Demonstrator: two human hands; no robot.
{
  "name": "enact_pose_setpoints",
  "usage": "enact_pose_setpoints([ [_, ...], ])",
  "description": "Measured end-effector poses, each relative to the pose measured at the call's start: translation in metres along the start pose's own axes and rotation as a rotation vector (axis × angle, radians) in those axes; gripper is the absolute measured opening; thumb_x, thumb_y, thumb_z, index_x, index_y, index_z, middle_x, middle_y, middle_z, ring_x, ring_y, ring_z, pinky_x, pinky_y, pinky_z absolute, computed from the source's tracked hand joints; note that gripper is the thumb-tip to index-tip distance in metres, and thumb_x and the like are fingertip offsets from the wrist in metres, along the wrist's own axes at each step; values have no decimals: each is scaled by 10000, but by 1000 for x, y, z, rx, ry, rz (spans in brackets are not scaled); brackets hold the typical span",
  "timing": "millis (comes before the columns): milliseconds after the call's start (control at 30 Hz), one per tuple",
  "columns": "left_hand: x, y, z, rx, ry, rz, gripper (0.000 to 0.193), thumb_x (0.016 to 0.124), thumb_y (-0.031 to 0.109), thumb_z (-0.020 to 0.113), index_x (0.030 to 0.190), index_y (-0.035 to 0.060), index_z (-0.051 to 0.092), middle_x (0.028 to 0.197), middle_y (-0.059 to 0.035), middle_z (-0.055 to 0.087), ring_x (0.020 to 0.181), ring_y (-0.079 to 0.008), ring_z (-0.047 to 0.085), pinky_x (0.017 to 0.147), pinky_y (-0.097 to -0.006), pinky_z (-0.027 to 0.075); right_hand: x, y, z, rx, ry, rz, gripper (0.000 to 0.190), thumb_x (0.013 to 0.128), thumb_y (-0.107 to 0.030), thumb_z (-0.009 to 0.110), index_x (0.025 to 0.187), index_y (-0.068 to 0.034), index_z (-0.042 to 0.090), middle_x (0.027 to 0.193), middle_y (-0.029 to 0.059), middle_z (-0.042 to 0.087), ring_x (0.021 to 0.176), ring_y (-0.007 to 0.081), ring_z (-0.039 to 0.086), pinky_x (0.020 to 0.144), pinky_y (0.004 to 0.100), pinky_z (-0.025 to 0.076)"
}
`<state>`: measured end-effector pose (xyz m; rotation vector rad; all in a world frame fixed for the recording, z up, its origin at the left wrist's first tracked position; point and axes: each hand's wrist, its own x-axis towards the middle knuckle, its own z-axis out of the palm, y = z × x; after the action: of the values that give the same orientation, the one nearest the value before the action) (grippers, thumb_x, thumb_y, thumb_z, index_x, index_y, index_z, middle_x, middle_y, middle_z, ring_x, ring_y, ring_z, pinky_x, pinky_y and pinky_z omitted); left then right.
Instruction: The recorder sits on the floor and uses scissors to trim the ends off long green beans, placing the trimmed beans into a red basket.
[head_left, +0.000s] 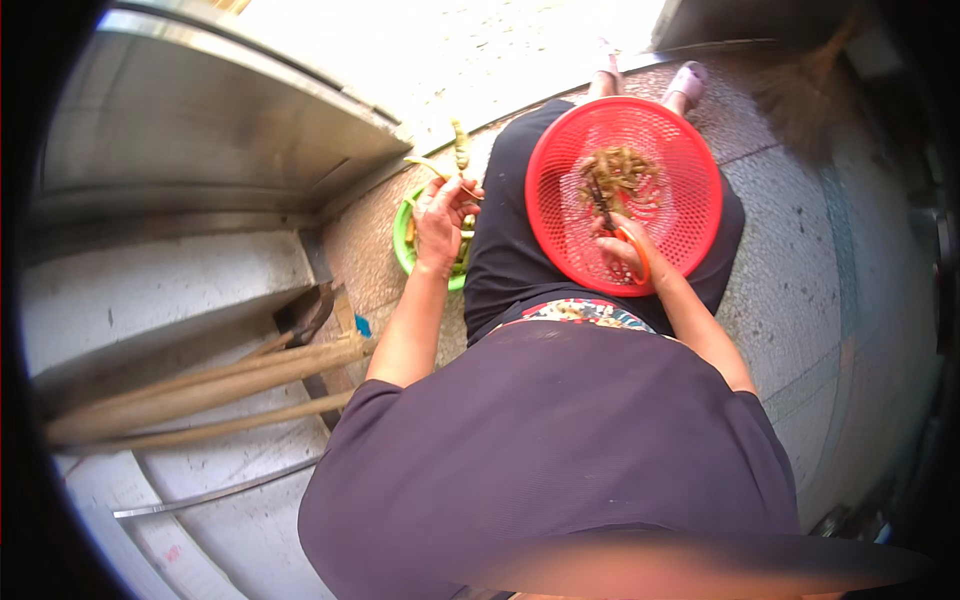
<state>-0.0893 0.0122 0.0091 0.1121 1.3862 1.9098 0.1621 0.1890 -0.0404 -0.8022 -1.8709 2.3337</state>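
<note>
A red perforated plastic basket (546, 217) rests on my lap, with a clump of brownish-green vegetable shreds (619, 171) inside it. My right hand (626, 244) is over the basket's near part, gripping scissors (640, 255) with orange handles. Their dark blades point at the shreds. To the left, my left hand (444, 225) pinches a slim pale-green vegetable piece (426, 163) between thumb and fingers. Another bumpy green piece (460, 144) shows just beyond the fingertips; whether it is held is unclear. Beneath that hand stands a bright green plastic basin (403, 244) holding more green pieces, partly hidden.
Wooden poles (225, 379) lie at the left beside pale steps (165, 289). A metal panel (202, 120) stands at the upper left, near a bright doorway (480, 52). A straw broom (799, 97) leans at the upper right above the speckled tile floor (787, 247).
</note>
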Motion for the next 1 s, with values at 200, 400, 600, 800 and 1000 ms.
enact_pose_setpoints([
  [200, -11, -50, 83, 181, -337, -135, 171, 852, 131, 570, 962, -1, 573, 843, -69, 632, 730, -118, 613, 587, -221, 507, -5, -16, 7, 197, -73, -8, 280, 823, -99, 555, 1080, -46, 460, 748, 34, 518, 570, 96, 507, 461, 222, 410],
  [400, 0, -90, 92, 489, -458, -367, 201, 813, 114, 596, 981, 4, 582, 881, -76, 627, 757, -124, 614, 580, -229, 516, -8, -3, -7, 105, 234, 26, 135, 842, -136, 549, 937, -52, 503, 609, -1, 490, 454, 83, 475, 402, 219, 394],
  [600, 9, -102, 97, 805, -358, -268, 437, 767, 157, 637, 1129, -31, 481, 834, -88, 595, 764, -146, 607, 586, -266, 510, -8, 3, -10, -12, 330, 40, 113, 832, -133, 554, 905, -56, 515, 594, -1, 485, 426, 79, 473, 380, 236, 399],
  [800, 19, -120, 109, 1460, -466, 90, 342, 736, 305, 623, 839, -22, 618, 743, -196, 625, 728, -297, 635, 656, -393, 495, -4, 11, -8, 2, 347, 19, 115, 824, -111, 553, 911, -47, 515, 599, 3, 499, 434, 86, 485, 393, 236, 406],
  [1000, 11, -120, 122, 1716, -591, 111, 391, 776, 383, 541, 803, 5, 638, 760, -224, 626, 732, -354, 629, 666, -462, 493, -6, 11, -6, 4, 373, -23, 121, 819, -105, 550, 920, -48, 513, 611, 10, 509, 436, 87, 491, 394, 232, 412],
])
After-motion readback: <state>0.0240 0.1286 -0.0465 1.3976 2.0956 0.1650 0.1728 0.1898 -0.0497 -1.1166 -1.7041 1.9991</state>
